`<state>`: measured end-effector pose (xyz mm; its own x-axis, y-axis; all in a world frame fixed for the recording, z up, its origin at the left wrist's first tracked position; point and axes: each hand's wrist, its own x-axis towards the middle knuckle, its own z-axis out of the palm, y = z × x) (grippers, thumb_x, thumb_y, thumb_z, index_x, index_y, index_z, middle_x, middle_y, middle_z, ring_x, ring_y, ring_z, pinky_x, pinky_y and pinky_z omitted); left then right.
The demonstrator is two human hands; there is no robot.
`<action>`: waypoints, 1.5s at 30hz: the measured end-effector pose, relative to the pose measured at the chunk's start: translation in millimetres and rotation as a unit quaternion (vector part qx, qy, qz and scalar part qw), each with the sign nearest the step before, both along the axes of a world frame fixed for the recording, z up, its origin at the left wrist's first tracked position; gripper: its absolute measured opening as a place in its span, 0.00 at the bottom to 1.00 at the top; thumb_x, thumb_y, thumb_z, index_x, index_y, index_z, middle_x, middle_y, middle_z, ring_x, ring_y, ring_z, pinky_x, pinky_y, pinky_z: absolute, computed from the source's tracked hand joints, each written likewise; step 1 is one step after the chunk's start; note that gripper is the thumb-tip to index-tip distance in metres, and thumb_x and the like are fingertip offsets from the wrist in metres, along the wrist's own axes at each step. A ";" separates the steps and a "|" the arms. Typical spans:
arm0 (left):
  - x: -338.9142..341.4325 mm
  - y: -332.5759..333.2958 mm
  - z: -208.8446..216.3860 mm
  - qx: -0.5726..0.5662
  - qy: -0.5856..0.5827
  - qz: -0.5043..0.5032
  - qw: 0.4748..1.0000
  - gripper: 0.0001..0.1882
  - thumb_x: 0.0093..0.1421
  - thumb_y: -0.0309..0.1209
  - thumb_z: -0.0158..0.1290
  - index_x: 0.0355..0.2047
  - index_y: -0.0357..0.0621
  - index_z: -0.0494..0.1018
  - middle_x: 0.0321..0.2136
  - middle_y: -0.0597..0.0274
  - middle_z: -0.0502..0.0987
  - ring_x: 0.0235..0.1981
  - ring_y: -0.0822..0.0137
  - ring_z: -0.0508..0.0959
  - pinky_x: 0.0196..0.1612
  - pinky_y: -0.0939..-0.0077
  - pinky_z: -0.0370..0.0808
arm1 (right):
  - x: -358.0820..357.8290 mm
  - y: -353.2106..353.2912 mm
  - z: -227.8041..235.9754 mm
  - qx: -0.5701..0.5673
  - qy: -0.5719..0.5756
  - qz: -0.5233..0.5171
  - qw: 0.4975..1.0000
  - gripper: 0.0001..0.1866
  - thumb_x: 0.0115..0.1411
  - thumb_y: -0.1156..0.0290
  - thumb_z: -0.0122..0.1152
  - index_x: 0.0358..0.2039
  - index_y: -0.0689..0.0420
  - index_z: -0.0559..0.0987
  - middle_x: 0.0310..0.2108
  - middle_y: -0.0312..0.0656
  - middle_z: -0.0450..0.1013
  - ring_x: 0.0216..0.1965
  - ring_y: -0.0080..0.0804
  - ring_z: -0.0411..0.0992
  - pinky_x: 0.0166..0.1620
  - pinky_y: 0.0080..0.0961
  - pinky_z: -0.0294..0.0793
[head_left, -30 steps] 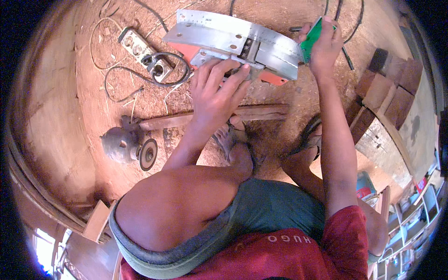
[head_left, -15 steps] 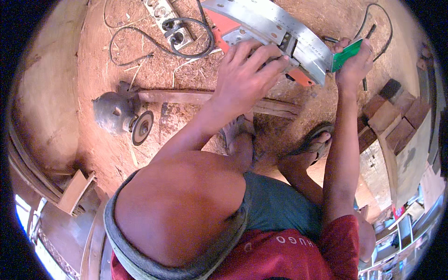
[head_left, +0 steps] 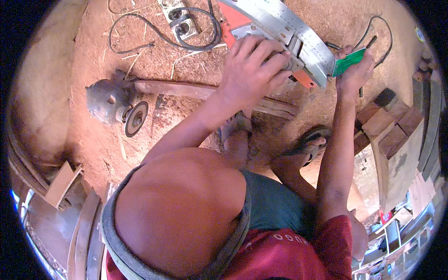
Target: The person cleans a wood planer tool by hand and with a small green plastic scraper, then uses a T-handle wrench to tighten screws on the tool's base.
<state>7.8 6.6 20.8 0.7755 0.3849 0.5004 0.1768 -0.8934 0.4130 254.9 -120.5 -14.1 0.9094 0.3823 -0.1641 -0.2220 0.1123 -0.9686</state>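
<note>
At the top of the head view is an orange power tool with a flat metal sole, apparently an upturned electric planer [head_left: 235,17]. My left hand [head_left: 254,70] is closed over its near side, fingers curled around the blade opening. A long steel blade with scale marks, bent by the lens, lies along the sole. At its right end is a green handle [head_left: 349,63], so it looks like a try square. My right hand [head_left: 353,77] grips that handle with the thumb and fingers around it. The planer's far end is cut off by the picture's edge.
A power strip [head_left: 179,21] with a plugged-in black cable lies on the shaving-strewn floor. To the left stands a motor [head_left: 106,100] with a cutting disc [head_left: 136,119]. A plank [head_left: 177,88] crosses in front of my feet. Wooden blocks [head_left: 389,123] are stacked at right.
The view has shifted slightly, and the planer appears a little farther right. Both hands keep their grips, and the green handle has turned slightly flatter.
</note>
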 end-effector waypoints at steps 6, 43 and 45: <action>-1.9 3.0 1.3 -0.016 0.010 0.019 1.000 0.23 0.49 0.46 0.73 0.42 0.52 0.83 0.42 0.68 0.79 0.45 0.59 0.78 0.46 0.60 0.75 | -1.6 -1.0 22.3 -0.034 0.028 -0.017 0.999 0.21 0.76 0.54 0.37 0.33 0.57 0.69 0.25 0.47 0.71 0.27 0.40 0.71 0.34 0.40 0.74; -22.5 0.7 -17.7 -0.024 0.038 0.019 0.999 0.39 0.43 0.47 0.75 0.59 0.66 0.79 0.54 0.66 0.73 0.59 0.56 0.71 0.61 0.52 0.69 | -40.6 -3.2 45.2 0.023 0.019 0.011 0.999 0.18 0.75 0.53 0.42 0.36 0.55 0.67 0.22 0.49 0.72 0.21 0.40 0.71 0.26 0.39 0.75; -25.3 3.3 -18.1 -0.019 0.060 0.018 0.998 0.40 0.43 0.47 0.75 0.60 0.68 0.78 0.55 0.66 0.72 0.61 0.56 0.70 0.63 0.51 0.67 | -40.6 -2.4 45.5 0.024 0.014 0.012 1.000 0.18 0.75 0.53 0.42 0.36 0.55 0.67 0.22 0.49 0.72 0.21 0.40 0.71 0.25 0.39 0.75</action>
<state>-17.5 10.0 2.7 0.8147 0.4299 0.3892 0.2579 -0.8697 0.4208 214.3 -122.9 31.3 0.8950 0.4122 -0.1705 -0.2528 0.1537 -0.9552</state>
